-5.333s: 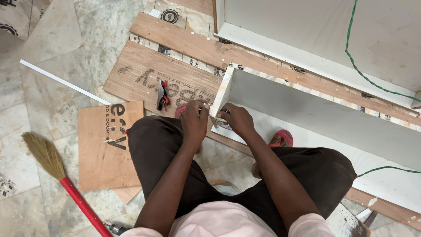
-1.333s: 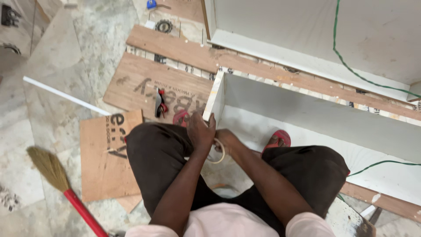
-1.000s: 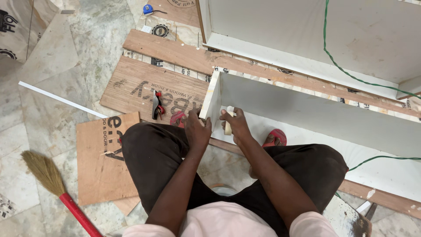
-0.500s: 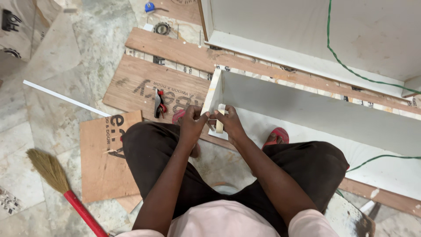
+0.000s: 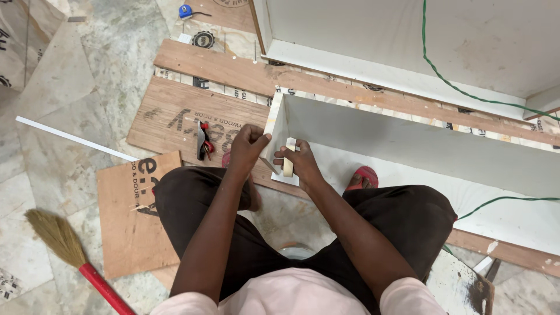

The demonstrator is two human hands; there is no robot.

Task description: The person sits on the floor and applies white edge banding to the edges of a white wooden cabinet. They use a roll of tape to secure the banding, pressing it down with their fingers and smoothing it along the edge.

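Marble floor with plywood sheets: white laminated cabinet panel stands on edge, left hand gripping its end, apparently to steady it, while right hand, closed on pale tape roll, presses alongside; red-handled broom well apart.

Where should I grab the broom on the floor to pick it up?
Probably by the red handle, not the straw head. The broom lies flat on the stone floor, to the left of the person's left hand, with the handle running toward the bottom edge. Come from above and wrap your hand around the stick; it is thin, round and stiff, while the straw would bend.
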